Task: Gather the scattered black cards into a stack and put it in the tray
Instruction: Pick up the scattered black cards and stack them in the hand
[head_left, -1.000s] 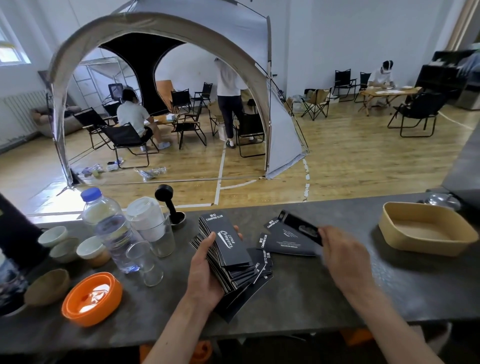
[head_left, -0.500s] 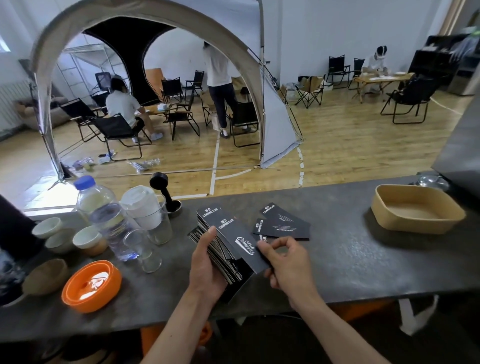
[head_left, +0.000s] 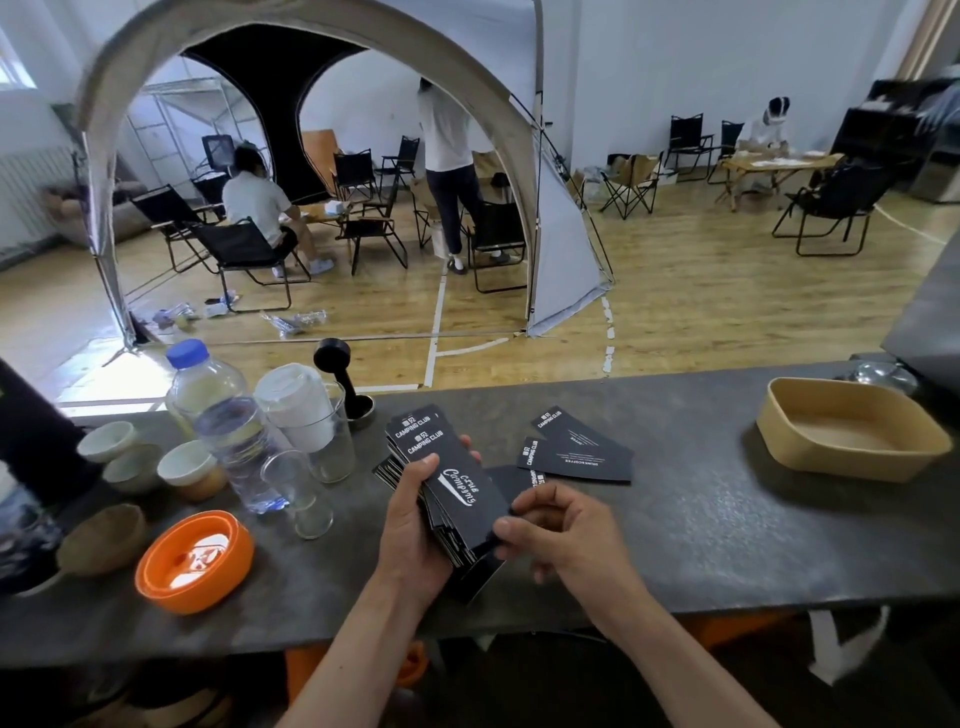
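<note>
The left hand (head_left: 415, 525) grips the fanned stack (head_left: 447, 488) of black cards over the counter (head_left: 701, 525), while the right hand (head_left: 561, 525) pinches its near corner; best to tap the edges square before reaching for the two loose cards (head_left: 576, 452) lying at one o'clock. The tray (head_left: 852, 436) waits well apart at two o'clock, with bare counter between; glasses (head_left: 311, 467) crowd ten o'clock, and the counter's near edge is close

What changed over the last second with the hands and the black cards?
The right hand carried a lifted black card onto the stack of black cards gripped by the left hand and now pinches its near corner. Two loose black cards and the tan tray stayed put.
</note>
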